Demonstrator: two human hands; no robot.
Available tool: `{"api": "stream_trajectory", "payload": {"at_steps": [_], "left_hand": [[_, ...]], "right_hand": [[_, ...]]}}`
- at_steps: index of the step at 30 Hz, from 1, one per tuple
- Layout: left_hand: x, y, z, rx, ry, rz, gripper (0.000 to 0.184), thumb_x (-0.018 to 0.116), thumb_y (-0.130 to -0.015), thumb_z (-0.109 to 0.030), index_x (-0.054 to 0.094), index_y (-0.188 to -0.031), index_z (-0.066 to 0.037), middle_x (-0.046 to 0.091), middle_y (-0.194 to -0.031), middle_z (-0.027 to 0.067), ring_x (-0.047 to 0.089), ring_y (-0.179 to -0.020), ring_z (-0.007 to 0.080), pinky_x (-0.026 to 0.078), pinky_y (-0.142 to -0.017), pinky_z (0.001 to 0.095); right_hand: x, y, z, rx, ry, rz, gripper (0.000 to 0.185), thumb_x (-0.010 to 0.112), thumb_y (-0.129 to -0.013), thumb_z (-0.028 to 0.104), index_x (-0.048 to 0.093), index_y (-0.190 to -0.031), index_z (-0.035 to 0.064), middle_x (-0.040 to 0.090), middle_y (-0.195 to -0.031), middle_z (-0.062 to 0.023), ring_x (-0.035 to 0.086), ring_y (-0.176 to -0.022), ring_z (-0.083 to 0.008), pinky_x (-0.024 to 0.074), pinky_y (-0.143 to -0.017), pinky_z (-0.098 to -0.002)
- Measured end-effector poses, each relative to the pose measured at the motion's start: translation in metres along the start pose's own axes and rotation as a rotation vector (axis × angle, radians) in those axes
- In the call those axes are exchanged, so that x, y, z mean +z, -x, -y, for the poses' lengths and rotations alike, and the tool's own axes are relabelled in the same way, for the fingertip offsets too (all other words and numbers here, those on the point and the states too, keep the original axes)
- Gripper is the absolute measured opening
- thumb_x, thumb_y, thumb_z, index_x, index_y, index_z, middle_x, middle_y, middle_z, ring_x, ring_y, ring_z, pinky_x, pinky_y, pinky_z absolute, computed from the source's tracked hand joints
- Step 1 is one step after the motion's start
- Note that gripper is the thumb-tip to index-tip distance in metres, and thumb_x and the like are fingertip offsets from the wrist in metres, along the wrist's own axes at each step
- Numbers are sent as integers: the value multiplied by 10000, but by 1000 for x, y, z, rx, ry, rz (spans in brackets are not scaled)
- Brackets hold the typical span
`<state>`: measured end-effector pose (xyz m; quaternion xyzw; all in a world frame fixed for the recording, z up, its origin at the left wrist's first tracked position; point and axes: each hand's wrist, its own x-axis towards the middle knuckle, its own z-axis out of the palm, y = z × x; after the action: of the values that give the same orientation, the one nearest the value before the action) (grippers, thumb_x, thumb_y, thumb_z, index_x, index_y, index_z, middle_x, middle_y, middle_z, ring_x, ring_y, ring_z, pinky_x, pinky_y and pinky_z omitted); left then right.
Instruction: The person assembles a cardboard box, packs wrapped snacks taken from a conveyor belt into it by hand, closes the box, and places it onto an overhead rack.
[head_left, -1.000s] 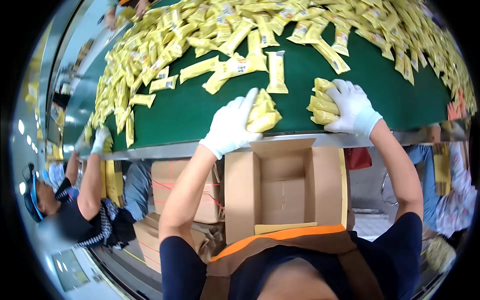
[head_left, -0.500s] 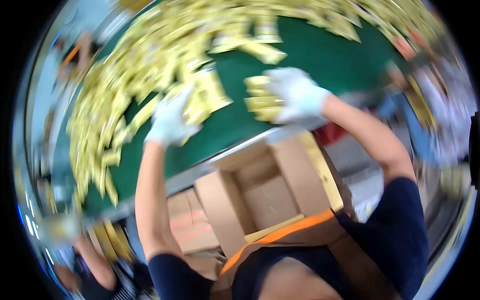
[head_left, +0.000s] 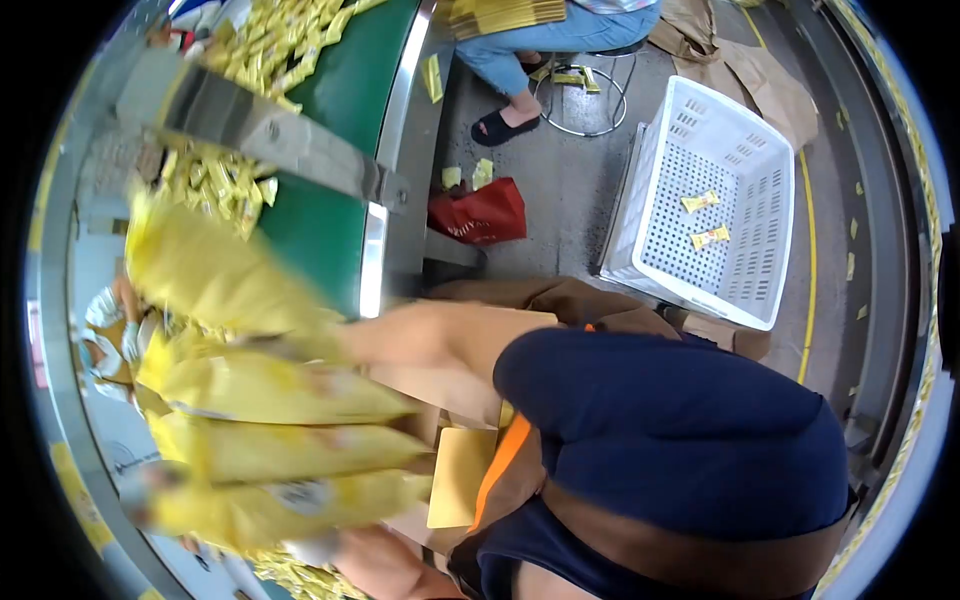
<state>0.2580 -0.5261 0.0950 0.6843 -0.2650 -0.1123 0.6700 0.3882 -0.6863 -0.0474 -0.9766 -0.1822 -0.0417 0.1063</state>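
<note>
A row of yellow packets (head_left: 290,390) is held up close to the camera at the left, large and partly blurred. My right forearm (head_left: 420,335) reaches in behind the upper packets, which cover the right hand and its fingers. Below the row, a bit of my gloved left hand (head_left: 316,548) shows at the packets' lower edge; most of its fingers are hidden. Between my arms stands an open cardboard box (head_left: 465,395), largely covered by the arm and packets, with a yellow inner flap (head_left: 460,480).
More yellow packets (head_left: 285,40) lie heaped on the green belt (head_left: 350,70), under a metal crossbar (head_left: 270,130). A white crate (head_left: 655,230) holds two packets. A red bag (head_left: 485,212) stands on the floor near a seated person's leg (head_left: 510,70). Another person (head_left: 115,330) is at far left.
My view has swung to the right, bringing the crate and floor into sight. Packets that were in my hands over the belt are now raised close to the camera.
</note>
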Motion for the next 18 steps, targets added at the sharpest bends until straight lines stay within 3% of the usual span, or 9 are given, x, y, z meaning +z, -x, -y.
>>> {"api": "stream_trajectory", "payload": {"at_steps": [4, 10, 12, 13, 14, 15, 16, 18], "left_hand": [[50, 15, 11, -45, 87, 56, 803, 662, -887, -331, 263, -1505, -9, 393, -1475, 186, 442, -1324, 327, 355, -1123, 445], [54, 29, 10, -72, 138, 43, 751, 644, -899, -312, 291, -1489, -11, 420, -1452, 183, 455, -1317, 324, 370, -1117, 447], [36, 38, -3, -44, 185, 3, 734, 638, -904, -306, 300, -1484, -11, 428, -1444, 183, 459, -1315, 323, 374, -1115, 447], [28, 45, -12, -17, 228, -13, 725, 635, -906, -303, 304, -1481, -11, 433, -1441, 182, 461, -1314, 323, 377, -1114, 448], [21, 53, -21, 14, 288, -14, 717, 632, -908, -300, 309, -1479, -12, 437, -1437, 182, 463, -1313, 322, 379, -1113, 448], [14, 59, -29, 36, 379, 6, 708, 629, -910, -297, 313, -1476, -12, 441, -1433, 182, 466, -1311, 322, 382, -1111, 448], [9, 66, -35, 56, 463, 20, 699, 625, -912, -294, 318, -1473, -12, 446, -1429, 181, 468, -1310, 322, 384, -1110, 449], [-11, 83, -41, 60, 495, -172, 683, 619, -916, -288, 327, -1468, -13, 455, -1422, 180, 472, -1308, 321, 389, -1108, 449]], "right_hand": [[14, 3, 0, 57, -13, 11, 471, 701, -759, 400, 695, -1159, 150, 629, -1207, -128, 585, -1139, -330, 457, -885, -476], [-3, 27, -2, 55, -28, 17, 375, 679, -817, 228, 691, -1165, 88, 599, -1279, -159, 585, -1143, -364, 485, -880, -492], [-14, 45, 2, 49, -38, 34, 241, 638, -846, 297, 760, -1012, 172, 714, -1073, -74, 690, -907, -291, 548, -690, -462], [14, 25, 3, 125, -227, -100, 219, 596, -864, 312, 768, -895, 180, 733, -964, -62, 696, -852, -259, 548, -626, -435], [51, 5, -2, 143, -418, -204, 252, 567, -863, 333, 758, -870, 169, 729, -959, -84, 695, -811, -268, 548, -604, -436], [19, 32, -8, -92, -216, -316, 248, 583, -830, 326, 756, -859, 151, 730, -914, -91, 696, -780, -292, 545, -611, -461], [5, 37, -20, -207, -119, -194, 273, 620, -799, 370, 754, -892, 152, 724, -906, -112, 695, -784, -311, 548, -629, -460], [-72, 54, -23, -60, -64, 178, 510, 721, -670, 532, 733, -947, 105, 712, -891, -142, 694, -837, -319, 555, -660, -460]]}}
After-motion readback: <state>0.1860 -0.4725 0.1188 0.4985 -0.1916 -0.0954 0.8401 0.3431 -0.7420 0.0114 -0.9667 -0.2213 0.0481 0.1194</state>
